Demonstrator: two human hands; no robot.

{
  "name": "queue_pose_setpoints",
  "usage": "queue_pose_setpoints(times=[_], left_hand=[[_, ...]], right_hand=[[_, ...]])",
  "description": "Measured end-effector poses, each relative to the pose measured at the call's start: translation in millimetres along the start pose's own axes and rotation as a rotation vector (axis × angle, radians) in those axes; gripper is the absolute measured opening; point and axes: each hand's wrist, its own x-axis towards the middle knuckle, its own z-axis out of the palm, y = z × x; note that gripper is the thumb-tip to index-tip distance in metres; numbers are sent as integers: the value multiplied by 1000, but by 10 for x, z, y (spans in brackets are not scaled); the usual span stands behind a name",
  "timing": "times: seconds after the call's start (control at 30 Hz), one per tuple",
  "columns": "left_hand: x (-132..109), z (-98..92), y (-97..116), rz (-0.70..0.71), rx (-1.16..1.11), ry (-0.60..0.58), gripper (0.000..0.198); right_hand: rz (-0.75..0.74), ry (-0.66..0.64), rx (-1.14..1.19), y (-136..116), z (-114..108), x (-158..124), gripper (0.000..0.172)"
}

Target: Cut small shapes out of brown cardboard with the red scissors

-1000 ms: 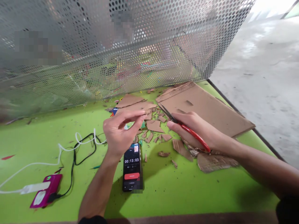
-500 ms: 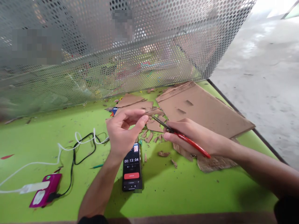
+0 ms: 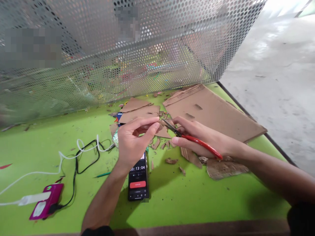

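Note:
My right hand (image 3: pixel 197 134) is wrapped round red-handled scissors (image 3: pixel 201 146). Their metal blades point up and left toward my left fingertips. Thumb and fingers of my left hand (image 3: pixel 136 137) pinch a small cardboard piece (image 3: pixel 161 124), mostly hidden by the fingertips. The blade tips sit just right of this piece; whether they touch it I cannot tell. Below the hands lie several cardboard scraps (image 3: pixel 156 144) on the green table (image 3: pixel 197 203). A phone (image 3: pixel 137 185) with a running timer display lies under my left wrist, partly covered.
A large flat cardboard sheet (image 3: pixel 219 114) lies at the right, near the table edge. Smaller cardboard sheets (image 3: pixel 134 105) lie behind my left hand. A perforated metal panel (image 3: pixel 137 65) stands across the back. At left are a magenta power bank (image 3: pixel 54 196), cables (image 3: pixel 76 160) and a green pencil-like stick (image 3: pixel 103 174).
My left hand has shifted slightly right, closer to the scissors. The longer cardboard strip seen at its fingertips now shows only as a small bit. My right hand keeps the scissors.

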Motion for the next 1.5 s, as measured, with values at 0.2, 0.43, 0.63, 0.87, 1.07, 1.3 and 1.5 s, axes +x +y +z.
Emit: queue_pose_setpoints(times=[0.2, 0.43, 0.63, 0.87, 1.07, 1.3, 1.5], left_hand=[[-11, 33, -8, -5, -8, -26, 13], [-38, 120, -23, -110, -152, -13, 23], [-63, 197, -70, -213, -315, 16, 19], [-73, 220, -73, -232, -337, 23, 17], [-57, 229, -72, -225, -311, 26, 15], [-47, 250, -87, -234, -259, 39, 17], [-55, 239, -105, -258, -253, 38, 18]], right_hand=[[-35, 3, -33, -15, 13, 13, 43], [-19, 21, 3, -41, 94, 14, 32], [-8, 33, 24, 3, 134, 16, 27], [-7, 68, 40, -8, 162, 25, 35], [-35, 49, 14, -2, 161, 45, 38], [-58, 72, -20, 32, 191, 47, 41], [-113, 123, -34, 82, 244, 67, 41]])
